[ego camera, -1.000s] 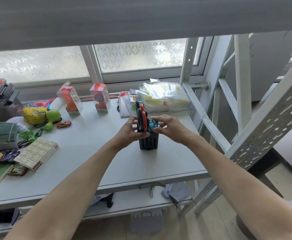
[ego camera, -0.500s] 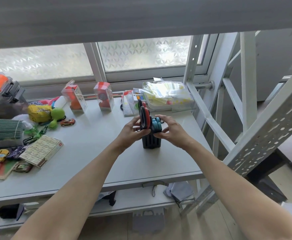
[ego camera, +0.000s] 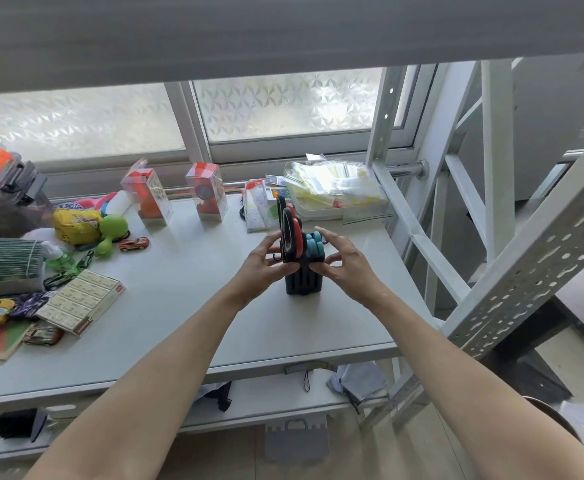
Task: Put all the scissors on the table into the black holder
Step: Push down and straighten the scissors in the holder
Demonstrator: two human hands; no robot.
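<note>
Both my hands around the scissor holder

The black holder (ego camera: 302, 280) stands upright on the grey table (ego camera: 179, 306), red-and-black scissors (ego camera: 289, 233) and blue-handled scissors (ego camera: 315, 245) sticking out of it. My left hand (ego camera: 266, 268) pinches the red pair's handles; my right hand (ego camera: 344, 261) is clamped on the holder's right side.

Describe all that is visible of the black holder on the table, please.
The black slotted plastic-looking holder stands upright on the grey table, right of centre. Red-and-black scissor handles and blue scissor handles stick out of its top. The left hand and the right hand touch its upper sides.
</note>
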